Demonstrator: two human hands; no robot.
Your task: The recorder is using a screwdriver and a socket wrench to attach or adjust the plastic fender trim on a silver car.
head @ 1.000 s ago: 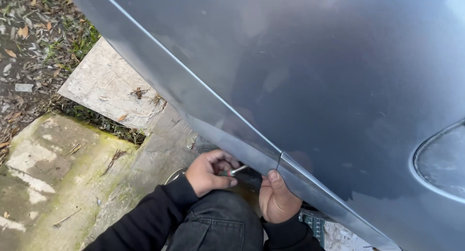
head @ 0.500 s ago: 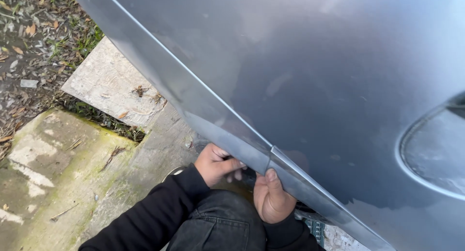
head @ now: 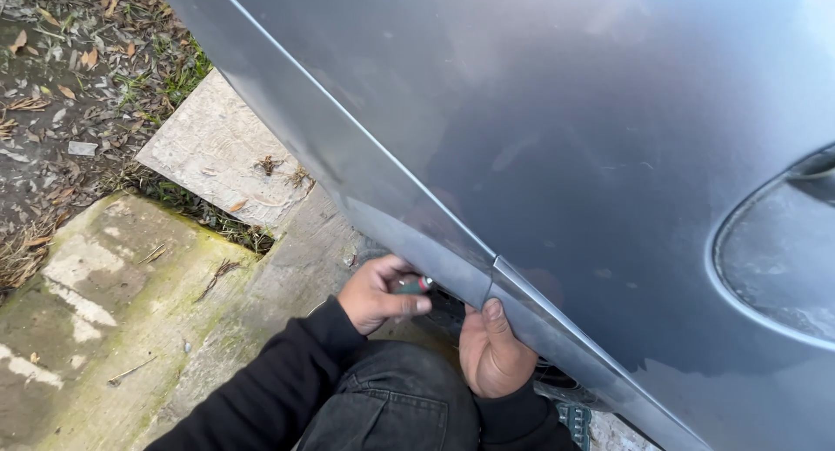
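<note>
We observe the left hand (head: 376, 294) closed around a small tool (head: 412, 285) with a dark grip and red collar, its working end hidden beneath the lower edge of the grey car body panel (head: 565, 155). The right hand (head: 491, 355) presses its thumb against the panel's bottom trim strip (head: 522, 316), seemingly to steady that edge; its fingers are hidden, so we cannot tell whether they grip. The person crouches on a mossy concrete slab (head: 113, 286).
</note>
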